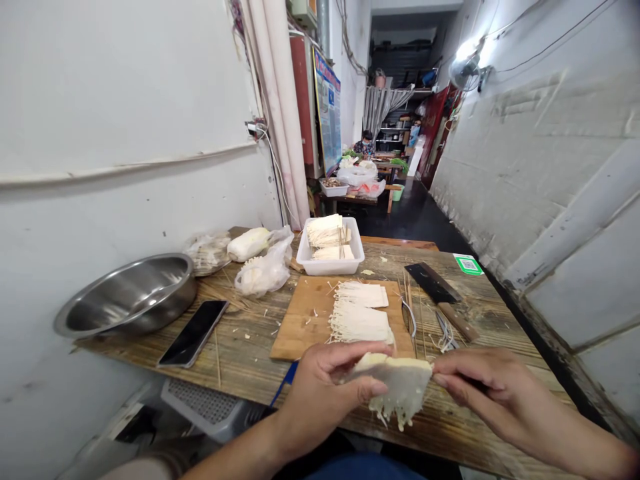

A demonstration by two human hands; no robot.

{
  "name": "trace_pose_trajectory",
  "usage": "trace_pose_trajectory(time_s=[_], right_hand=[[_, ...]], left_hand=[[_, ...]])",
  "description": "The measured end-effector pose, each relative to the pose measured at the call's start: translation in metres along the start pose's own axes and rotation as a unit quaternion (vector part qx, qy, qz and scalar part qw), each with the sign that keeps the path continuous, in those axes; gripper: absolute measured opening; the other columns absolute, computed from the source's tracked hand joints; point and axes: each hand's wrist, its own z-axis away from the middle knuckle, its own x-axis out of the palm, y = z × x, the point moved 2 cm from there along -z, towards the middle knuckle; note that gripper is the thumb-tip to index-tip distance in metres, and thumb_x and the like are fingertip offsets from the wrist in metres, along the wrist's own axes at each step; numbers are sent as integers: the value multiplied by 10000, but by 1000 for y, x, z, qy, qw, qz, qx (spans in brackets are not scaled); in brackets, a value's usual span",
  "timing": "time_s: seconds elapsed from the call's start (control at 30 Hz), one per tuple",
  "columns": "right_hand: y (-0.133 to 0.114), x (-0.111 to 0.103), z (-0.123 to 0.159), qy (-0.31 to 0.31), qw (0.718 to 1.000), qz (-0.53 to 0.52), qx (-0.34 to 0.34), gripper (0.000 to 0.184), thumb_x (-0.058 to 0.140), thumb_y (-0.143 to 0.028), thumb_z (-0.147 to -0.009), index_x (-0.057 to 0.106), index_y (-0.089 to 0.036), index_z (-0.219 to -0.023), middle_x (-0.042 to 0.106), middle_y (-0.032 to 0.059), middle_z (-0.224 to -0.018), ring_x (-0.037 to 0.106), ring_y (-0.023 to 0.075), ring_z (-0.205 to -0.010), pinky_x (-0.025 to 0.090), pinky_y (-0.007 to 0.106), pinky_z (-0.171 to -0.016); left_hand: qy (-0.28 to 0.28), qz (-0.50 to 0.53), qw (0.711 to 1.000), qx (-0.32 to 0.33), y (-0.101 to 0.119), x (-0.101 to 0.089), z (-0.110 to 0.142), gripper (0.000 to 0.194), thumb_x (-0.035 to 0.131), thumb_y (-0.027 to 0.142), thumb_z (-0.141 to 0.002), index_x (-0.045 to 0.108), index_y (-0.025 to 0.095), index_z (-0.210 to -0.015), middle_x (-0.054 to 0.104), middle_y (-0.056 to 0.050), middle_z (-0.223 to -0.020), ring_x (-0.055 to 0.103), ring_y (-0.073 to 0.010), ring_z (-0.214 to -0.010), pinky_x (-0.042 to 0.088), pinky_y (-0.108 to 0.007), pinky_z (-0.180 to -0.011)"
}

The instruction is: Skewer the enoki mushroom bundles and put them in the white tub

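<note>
My left hand (323, 390) pinches the left edge of a pale tofu-skin roll (400, 387) stuffed with enoki mushrooms, whose strands hang from its lower end. My right hand (480, 393) pinches the roll's right edge with thumb and fingers. The roll is held just above the near edge of the wooden table (490, 320). Right behind it, a wooden cutting board (305, 317) carries a bundle of enoki mushrooms (357, 323) and a tofu-skin sheet (365, 295).
A white tub (330, 265) of finished rolls stands behind the board. A cleaver (440, 290) and thin skewers lie to the right, near a green QR card (468, 265). At left are a steel bowl (127, 297), a phone (194, 332) and plastic bags (263, 270). A person sits far down the corridor.
</note>
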Motion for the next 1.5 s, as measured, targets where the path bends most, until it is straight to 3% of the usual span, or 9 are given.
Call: trace_pose_trajectory(time_s=[0.1, 0.23, 0.4, 0.7, 0.83, 1.03, 1.2, 1.33, 1.5], right_hand=[[-1, -3, 2, 5, 1000, -1, -19, 169, 492, -198, -914, 621, -269, -997, 688, -36, -844, 637, 82, -728, 478, 171, -644], [-5, -6, 5, -9, 999, -4, -37, 180, 490, -188, -912, 625, -258, -1008, 698, -21, -848, 642, 95, -721, 480, 179, -624], [-8, -5, 9, -24, 1000, 11, -13, 156, 483, -209, -916, 636, -236, -931, 687, -10, -795, 630, 104, -675, 471, 188, -580], [-16, -1, 4, 11, 1000, 10, -20, 173, 479, -167, -904, 638, -233, -897, 694, -36, -763, 632, 79, -639, 471, 163, -579], [-10, -1, 2, 12, 999, 16, -31, 209, 487, -168, -902, 650, -242, -1011, 698, -31, -770, 637, 82, -636, 487, 173, -587], [8, -8, 10, 2, 996, 63, -59, 347, 490, -164, -900, 598, -288, -1205, 720, 21, -967, 684, 144, -837, 537, 238, -722], [9, -8, 17, 16, 994, 55, -90, 437, 453, -91, -895, 532, -283, -1279, 712, 28, -930, 679, 128, -810, 525, 204, -672], [6, -5, 16, -13, 997, 14, -72, 330, 438, -114, -900, 621, -243, -1142, 691, 36, -848, 661, 140, -785, 506, 205, -640], [8, 0, 9, -60, 991, -112, 45, 264, 453, -313, -926, 682, -206, -848, 617, 8, -690, 554, 129, -634, 449, 224, -575]], left_hand=[[-12, -67, 997, 31, 7, -3, 4, 175, 692, 250, -741, 759, 211, -897, 751, -40, -817, 682, -164, -756, 521, -237, -731], [-34, -101, 993, 53, 11, 0, 8, 177, 643, 279, -795, 762, 208, -906, 739, -42, -738, 666, -151, -680, 504, -210, -631], [-59, -73, 995, 18, 4, 5, 9, 209, 631, 307, -803, 764, 173, -893, 721, -57, -710, 611, -131, -617, 469, -202, -580], [-62, -6, 998, -32, -3, 12, 3, 211, 644, 309, -765, 758, 135, -731, 570, 5, -544, 421, -74, -510, 356, -176, -490], [-53, 17, 998, -41, -6, 10, 0, 215, 645, 330, -763, 755, 145, -767, 590, -6, -611, 447, -89, -571, 373, -191, -542], [-16, 16, 999, -47, -11, 4, -3, 267, 652, 380, -753, 734, 126, -744, 588, -19, -630, 453, -101, -591, 368, -199, -539], [-63, 38, 996, -58, -11, 9, -4, 268, 650, 386, -760, 745, 135, -773, 594, -5, -619, 461, -100, -583, 387, -213, -578], [-97, 55, 992, -57, -8, 12, -5, 268, 641, 391, -769, 741, 147, -721, 603, 6, -628, 468, -98, -585, 402, -215, -595], [-92, 49, 993, -51, -5, 13, -5, 270, 641, 375, -767, 721, 154, -634, 576, 18, -571, 418, -79, -527, 397, -211, -573]])
